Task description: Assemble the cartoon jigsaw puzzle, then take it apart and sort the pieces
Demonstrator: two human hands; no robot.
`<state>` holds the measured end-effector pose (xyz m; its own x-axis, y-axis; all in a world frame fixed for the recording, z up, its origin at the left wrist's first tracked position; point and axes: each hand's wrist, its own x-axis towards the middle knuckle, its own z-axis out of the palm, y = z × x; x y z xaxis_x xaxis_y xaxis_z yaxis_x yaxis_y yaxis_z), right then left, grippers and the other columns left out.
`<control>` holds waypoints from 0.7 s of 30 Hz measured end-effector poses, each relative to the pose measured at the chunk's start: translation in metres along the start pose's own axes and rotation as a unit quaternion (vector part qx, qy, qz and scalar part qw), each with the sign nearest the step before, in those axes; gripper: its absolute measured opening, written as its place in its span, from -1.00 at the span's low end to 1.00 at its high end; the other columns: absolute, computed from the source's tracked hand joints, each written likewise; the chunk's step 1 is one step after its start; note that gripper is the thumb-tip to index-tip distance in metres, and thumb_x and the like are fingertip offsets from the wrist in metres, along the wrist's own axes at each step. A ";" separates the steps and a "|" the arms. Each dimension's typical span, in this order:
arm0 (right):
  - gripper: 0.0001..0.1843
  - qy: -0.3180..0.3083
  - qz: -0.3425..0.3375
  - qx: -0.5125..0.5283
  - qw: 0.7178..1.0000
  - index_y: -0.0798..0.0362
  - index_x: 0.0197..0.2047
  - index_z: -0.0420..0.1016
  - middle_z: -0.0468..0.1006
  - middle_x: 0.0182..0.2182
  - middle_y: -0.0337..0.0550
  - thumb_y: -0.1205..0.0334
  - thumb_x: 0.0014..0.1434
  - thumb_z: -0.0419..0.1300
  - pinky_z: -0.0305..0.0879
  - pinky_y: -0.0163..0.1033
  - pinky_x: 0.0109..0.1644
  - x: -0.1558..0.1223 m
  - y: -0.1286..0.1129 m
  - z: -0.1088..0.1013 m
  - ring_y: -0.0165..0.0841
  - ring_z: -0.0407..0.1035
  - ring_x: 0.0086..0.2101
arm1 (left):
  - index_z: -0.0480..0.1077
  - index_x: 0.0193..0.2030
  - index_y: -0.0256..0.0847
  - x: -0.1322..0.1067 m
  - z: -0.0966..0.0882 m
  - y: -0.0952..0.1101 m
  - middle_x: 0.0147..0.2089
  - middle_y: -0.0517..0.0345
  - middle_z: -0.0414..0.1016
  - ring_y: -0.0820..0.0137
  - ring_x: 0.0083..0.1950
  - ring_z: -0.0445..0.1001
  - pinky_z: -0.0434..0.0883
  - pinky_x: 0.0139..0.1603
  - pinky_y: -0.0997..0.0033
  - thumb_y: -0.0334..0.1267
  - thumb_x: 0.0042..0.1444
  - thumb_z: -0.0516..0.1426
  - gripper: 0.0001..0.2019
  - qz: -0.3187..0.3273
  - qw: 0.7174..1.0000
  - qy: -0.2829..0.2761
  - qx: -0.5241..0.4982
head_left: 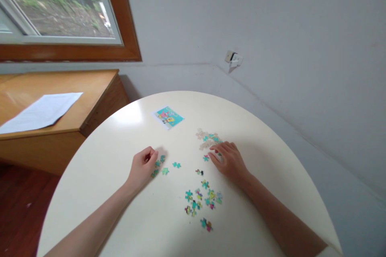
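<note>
My left hand rests on the round cream table with its fingers curled, touching a few teal puzzle pieces. My right hand lies flat with fingers stretched out over a pile of face-down and teal pieces. A single teal piece lies between the hands. Several colourful loose pieces are scattered nearer to me. A small picture card lies farther back on the table.
A wooden desk with a sheet of white paper stands to the left under a window. Grey walls meet in the corner behind the table, with a small white fitting on the wall.
</note>
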<state>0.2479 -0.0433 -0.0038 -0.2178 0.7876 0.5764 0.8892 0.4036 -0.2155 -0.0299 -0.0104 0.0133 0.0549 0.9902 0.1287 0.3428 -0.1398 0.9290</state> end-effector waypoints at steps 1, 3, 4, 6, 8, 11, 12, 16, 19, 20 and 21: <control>-0.89 -0.007 -0.004 -0.017 1.000 0.02 -0.33 0.44 0.52 -0.44 -0.14 0.19 0.10 0.15 0.13 -0.17 -0.22 0.000 0.001 -0.002 -0.31 0.35 -0.37 | 0.08 -0.66 -0.20 0.000 0.000 -0.001 -0.69 0.35 0.00 0.56 -0.61 0.03 0.03 -0.59 0.55 -0.10 -0.04 0.04 -0.68 0.000 1.000 -0.001 -0.001; -0.87 -0.029 -0.011 -0.031 0.999 0.02 -0.32 0.45 0.54 -0.39 -0.14 0.15 0.08 0.19 0.11 -0.16 -0.19 -0.001 0.002 -0.003 -0.29 0.35 -0.33 | 0.09 -0.66 -0.20 0.000 0.000 -0.003 -0.69 0.35 0.01 0.57 -0.61 0.03 0.03 -0.59 0.55 -0.10 -0.04 0.03 -0.69 0.000 1.000 -0.003 -0.003; -0.86 -0.042 -0.015 -0.028 0.999 0.01 -0.32 0.45 0.54 -0.37 -0.13 0.14 0.06 0.21 0.10 -0.16 -0.18 -0.001 0.001 -0.003 -0.28 0.36 -0.31 | 0.09 -0.66 -0.20 0.000 0.000 -0.004 -0.69 0.35 0.02 0.57 -0.61 0.04 0.03 -0.58 0.55 -0.10 -0.03 0.03 -0.69 -0.001 1.000 -0.003 -0.003; -0.85 -0.061 -0.018 -0.014 0.998 0.01 -0.32 0.47 0.55 -0.35 -0.14 0.13 0.04 0.24 0.10 -0.16 -0.17 -0.002 0.001 -0.001 -0.28 0.36 -0.28 | 0.10 -0.65 -0.21 0.000 0.000 -0.006 -0.68 0.35 0.03 0.57 -0.61 0.04 0.03 -0.58 0.55 -0.10 -0.03 0.03 -0.69 -0.001 1.000 -0.003 -0.003; -0.86 -0.074 -0.017 0.002 0.997 0.00 -0.32 0.48 0.55 -0.34 -0.15 0.14 0.05 0.24 0.10 -0.17 -0.16 -0.003 0.001 0.002 -0.29 0.37 -0.26 | 0.10 -0.65 -0.21 0.000 0.000 -0.005 -0.68 0.35 0.03 0.56 -0.61 0.04 0.03 -0.57 0.55 -0.10 -0.04 0.03 -0.70 -0.002 1.000 -0.001 -0.003; -0.91 -0.089 0.003 0.019 0.996 0.00 -0.34 0.46 0.54 -0.33 -0.19 0.18 0.07 0.23 0.09 -0.18 -0.13 -0.003 0.002 0.005 -0.31 0.37 -0.25 | 0.10 -0.66 -0.20 0.000 0.001 -0.003 -0.69 0.35 0.02 0.56 -0.61 0.04 0.03 -0.57 0.54 -0.10 -0.05 0.03 -0.70 -0.002 1.000 0.001 -0.005; -0.91 -0.095 0.012 0.023 0.995 0.00 -0.35 0.44 0.54 -0.33 -0.20 0.19 0.07 0.23 0.09 -0.18 -0.13 -0.004 0.002 0.006 -0.31 0.37 -0.25 | 0.09 -0.66 -0.20 0.000 0.001 -0.003 -0.69 0.35 0.01 0.56 -0.61 0.03 0.03 -0.57 0.54 -0.10 -0.05 0.03 -0.70 -0.002 1.000 0.001 -0.006; -0.89 -0.100 0.042 0.022 0.994 0.00 -0.38 0.40 0.53 -0.31 -0.19 0.18 0.07 0.23 0.08 -0.19 -0.14 -0.004 0.003 0.007 -0.30 0.37 -0.22 | 0.10 -0.66 -0.20 0.001 0.000 -0.004 -0.68 0.35 0.02 0.56 -0.60 0.04 0.03 -0.57 0.54 -0.10 -0.04 0.03 -0.69 0.001 1.000 0.000 -0.006; -0.88 -0.101 0.055 0.019 0.993 0.00 -0.38 0.38 0.53 -0.30 -0.18 0.16 0.07 0.22 0.08 -0.17 -0.13 -0.004 0.003 0.008 -0.29 0.36 -0.21 | 0.10 -0.65 -0.20 0.001 0.000 -0.006 -0.67 0.35 0.02 0.56 -0.59 0.04 0.04 -0.56 0.54 -0.11 -0.02 0.03 -0.70 0.002 1.000 -0.003 -0.007; -0.88 -0.104 0.058 0.021 0.993 0.00 -0.38 0.38 0.52 -0.30 -0.19 0.16 0.08 0.22 0.08 -0.17 -0.13 -0.004 0.002 0.008 -0.29 0.36 -0.21 | 0.10 -0.64 -0.20 0.001 0.000 -0.007 -0.67 0.35 0.02 0.56 -0.59 0.04 0.03 -0.56 0.54 -0.11 -0.02 0.03 -0.70 0.002 1.000 -0.002 -0.007; -0.88 -0.109 0.064 0.022 0.992 0.00 -0.38 0.38 0.52 -0.31 -0.19 0.15 0.08 0.21 0.08 -0.17 -0.13 -0.003 0.002 0.008 -0.29 0.35 -0.21 | 0.10 -0.64 -0.21 0.001 0.000 -0.007 -0.67 0.35 0.02 0.56 -0.59 0.04 0.03 -0.56 0.54 -0.12 -0.02 0.03 -0.70 0.003 1.000 -0.001 -0.008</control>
<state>0.2472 -0.0418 -0.0121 -0.1910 0.9132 0.3599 0.8974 0.3110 -0.3129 -0.0323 -0.0089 0.0069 0.0584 0.9892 0.1342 0.3271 -0.1460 0.9337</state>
